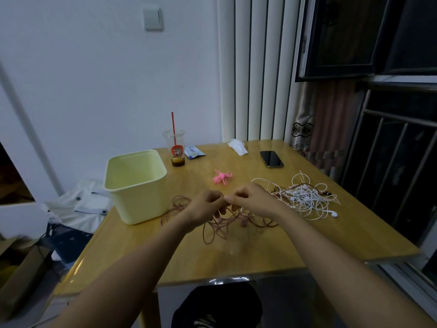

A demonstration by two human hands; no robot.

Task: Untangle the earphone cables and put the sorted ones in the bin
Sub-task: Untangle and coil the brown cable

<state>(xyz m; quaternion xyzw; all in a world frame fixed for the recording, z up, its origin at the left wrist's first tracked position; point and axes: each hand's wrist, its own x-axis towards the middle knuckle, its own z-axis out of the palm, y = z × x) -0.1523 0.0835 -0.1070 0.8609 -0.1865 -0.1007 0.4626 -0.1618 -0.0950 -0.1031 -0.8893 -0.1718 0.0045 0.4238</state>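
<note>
Picking at a snarl in the pinkish-brown cable (218,230) — the untangling step, with no cable showing in the bin (142,202) yet.

Left grip (208,205) and right grip (251,200) meet fingertip to fingertip just above the bench (272,254), fingers curled, each pinching a strand of the pinkish-brown cable. Its loops trail on the wood beneath them and toward the bin at the left. A white tangle (307,197) lies apart to the right, and a small pink bundle (222,177) sits farther back. Next, I judge, the pinched strand needs drawing out of its loops without tightening them — then gathering and carrying left to the bin.
</note>
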